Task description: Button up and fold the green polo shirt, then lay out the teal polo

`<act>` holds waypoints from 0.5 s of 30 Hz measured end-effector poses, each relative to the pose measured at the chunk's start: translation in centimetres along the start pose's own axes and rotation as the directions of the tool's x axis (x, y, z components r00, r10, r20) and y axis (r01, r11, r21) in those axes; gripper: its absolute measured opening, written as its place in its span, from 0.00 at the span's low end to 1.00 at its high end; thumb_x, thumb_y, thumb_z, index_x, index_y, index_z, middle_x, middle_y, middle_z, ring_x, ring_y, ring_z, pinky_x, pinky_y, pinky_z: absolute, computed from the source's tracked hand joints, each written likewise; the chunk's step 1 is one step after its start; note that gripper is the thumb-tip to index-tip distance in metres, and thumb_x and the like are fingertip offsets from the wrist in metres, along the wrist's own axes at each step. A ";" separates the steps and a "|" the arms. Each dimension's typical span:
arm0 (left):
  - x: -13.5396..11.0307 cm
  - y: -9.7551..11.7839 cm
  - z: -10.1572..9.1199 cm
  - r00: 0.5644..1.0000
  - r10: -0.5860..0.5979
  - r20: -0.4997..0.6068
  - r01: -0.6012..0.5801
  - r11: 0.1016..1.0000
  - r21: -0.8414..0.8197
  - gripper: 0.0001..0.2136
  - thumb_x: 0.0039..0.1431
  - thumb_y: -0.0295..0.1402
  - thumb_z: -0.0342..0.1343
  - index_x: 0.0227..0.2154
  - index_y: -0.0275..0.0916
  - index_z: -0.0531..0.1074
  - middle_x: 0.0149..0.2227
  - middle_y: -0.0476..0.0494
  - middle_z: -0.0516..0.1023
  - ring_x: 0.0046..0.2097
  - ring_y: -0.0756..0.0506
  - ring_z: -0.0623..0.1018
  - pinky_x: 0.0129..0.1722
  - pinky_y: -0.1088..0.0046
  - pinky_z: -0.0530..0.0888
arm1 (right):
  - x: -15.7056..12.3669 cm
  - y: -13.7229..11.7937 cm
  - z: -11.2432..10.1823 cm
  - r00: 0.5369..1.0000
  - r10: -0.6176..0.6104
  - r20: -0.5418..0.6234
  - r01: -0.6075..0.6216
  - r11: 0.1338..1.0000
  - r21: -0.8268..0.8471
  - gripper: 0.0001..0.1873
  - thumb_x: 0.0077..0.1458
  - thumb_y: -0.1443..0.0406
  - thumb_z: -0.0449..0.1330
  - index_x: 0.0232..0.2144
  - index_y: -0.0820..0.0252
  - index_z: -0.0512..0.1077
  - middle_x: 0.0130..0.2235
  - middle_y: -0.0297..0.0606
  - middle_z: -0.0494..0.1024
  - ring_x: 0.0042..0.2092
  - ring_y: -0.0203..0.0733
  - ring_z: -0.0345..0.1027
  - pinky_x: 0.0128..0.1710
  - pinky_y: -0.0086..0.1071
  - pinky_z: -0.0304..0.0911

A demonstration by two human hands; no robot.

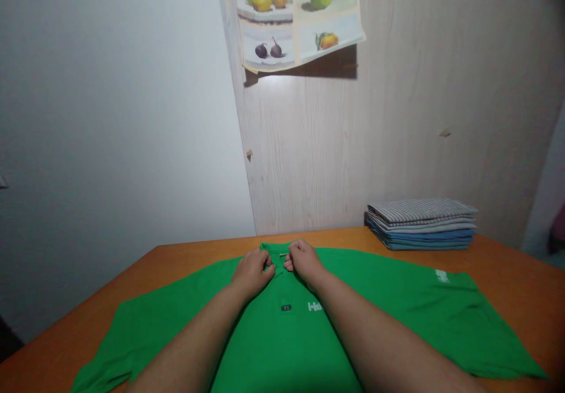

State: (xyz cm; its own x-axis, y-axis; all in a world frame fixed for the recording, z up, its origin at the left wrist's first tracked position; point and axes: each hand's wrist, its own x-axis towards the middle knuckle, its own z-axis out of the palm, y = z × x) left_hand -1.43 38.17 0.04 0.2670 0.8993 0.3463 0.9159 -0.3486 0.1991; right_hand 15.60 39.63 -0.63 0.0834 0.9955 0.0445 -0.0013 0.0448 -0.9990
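Left hand (253,270) and right hand (304,262) seem to pinch the shirt (286,346) near its collar (274,246); uneven tugging could skew it.

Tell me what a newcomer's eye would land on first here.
Probably the bright green shirt spread across the orange table, with the left hand and right hand curled at its collar. Next, perhaps, the sheet of fruit pictures high on the wall, then the folded stack of cloth at the table's far right.
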 end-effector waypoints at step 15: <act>-1.3 2.9 -0.7 0.999 -0.034 0.016 0.033 0.998 0.047 0.21 0.59 0.57 0.54 0.33 0.41 0.71 0.37 0.42 0.75 0.42 0.40 0.74 0.36 0.68 0.64 | 0.7 0.4 0.3 0.999 0.005 -0.053 -0.001 0.998 0.063 0.04 0.59 0.67 0.51 0.31 0.56 0.62 0.22 0.26 0.71 0.21 0.35 0.68 0.22 0.26 0.62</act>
State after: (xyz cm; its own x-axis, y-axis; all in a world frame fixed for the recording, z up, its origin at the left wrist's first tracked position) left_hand 0.69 35.78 0.79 0.2407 0.9148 0.3245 0.9372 -0.3059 0.1673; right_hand 15.35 40.36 -1.03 0.1363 0.9899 0.0394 -0.0639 0.0485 -0.9968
